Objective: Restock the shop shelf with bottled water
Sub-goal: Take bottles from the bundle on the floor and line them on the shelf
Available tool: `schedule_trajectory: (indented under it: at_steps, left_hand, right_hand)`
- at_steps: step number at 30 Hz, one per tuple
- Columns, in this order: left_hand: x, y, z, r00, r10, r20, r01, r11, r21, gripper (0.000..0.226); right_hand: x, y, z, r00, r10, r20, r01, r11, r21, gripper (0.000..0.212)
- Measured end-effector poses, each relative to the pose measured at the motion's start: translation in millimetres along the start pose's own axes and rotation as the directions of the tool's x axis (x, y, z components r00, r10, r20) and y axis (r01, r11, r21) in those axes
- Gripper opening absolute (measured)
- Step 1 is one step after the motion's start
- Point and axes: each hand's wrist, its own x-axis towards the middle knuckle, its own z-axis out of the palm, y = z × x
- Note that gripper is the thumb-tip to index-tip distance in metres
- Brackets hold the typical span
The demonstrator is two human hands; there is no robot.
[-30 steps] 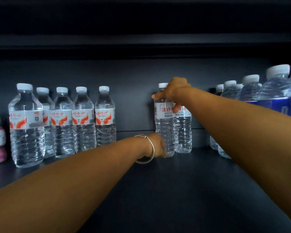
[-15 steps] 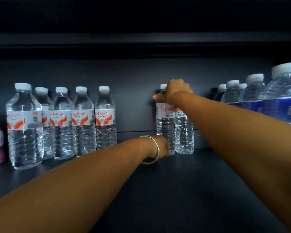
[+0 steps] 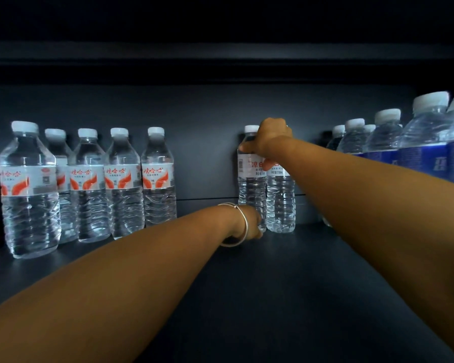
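While both arms reach deep, two water bottles [image 3: 252,189] stand upright, caps up, at the rear of the dark shelf [image 3: 286,284]; right hand [image 3: 271,138] grasps their necks, left hand [image 3: 253,222] grips the left bottle's base.

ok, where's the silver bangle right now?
Head view, centre: the silver bangle sits on the left wrist, just behind the left hand, which is at the base of the left of the two white-labelled bottles.

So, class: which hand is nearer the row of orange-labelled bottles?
Left. The left hand sits at the base of the pair of bottles, nearer the orange-labelled bottles; the right hand grips their tops, farther right.
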Motion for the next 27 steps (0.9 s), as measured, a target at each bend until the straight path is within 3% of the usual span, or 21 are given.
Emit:
schedule_trajectory:
  at_steps: [6,11,14,20,23,25,27]
  left_hand:
    - [-8.3,-3.1,-1.9,0.999,0.01,-0.036,-0.011,1.0,-0.01,0.05]
    - [-28.0,-0.2,-2.6,0.996,0.052,-0.067,-0.053,0.998,-0.015,0.044]
    - [-43.6,6.0,-3.4,0.994,0.068,-0.083,-0.071,0.997,-0.032,0.039]
    - [-76.4,34.9,-6.3,0.982,0.145,-0.121,-0.149,0.989,-0.02,0.034]
    - [-101.1,56.1,-15.2,0.969,0.161,-0.189,-0.182,0.979,-0.097,0.031]
    - [-124.7,75.1,-22.7,0.96,0.177,-0.218,-0.211,0.967,-0.141,0.031]
    - [-150.3,96.9,-27.3,0.947,0.199,-0.251,-0.241,0.959,-0.149,0.032]
  right_hand:
    - [-10.6,3.6,-3.8,1.0,-0.013,-0.005,0.013,0.999,-0.034,0.026]
    - [-34.8,14.4,-16.4,0.997,-0.021,0.076,0.035,0.98,-0.197,0.013]
    - [-63.9,19.1,-26.9,0.98,-0.072,0.186,0.128,0.943,-0.308,0.026]
    - [-149.0,25.9,-61.0,0.924,-0.104,0.369,0.327,0.713,-0.62,0.039]
    - [-183.3,31.4,-89.9,0.9,-0.117,0.419,0.406,0.573,-0.712,0.037]
    - [-204.8,36.5,-108.7,0.902,-0.115,0.416,0.41,0.528,-0.743,0.037]
    - [-227.5,42.5,-128.1,0.913,-0.125,0.388,0.389,0.552,-0.738,0.036]
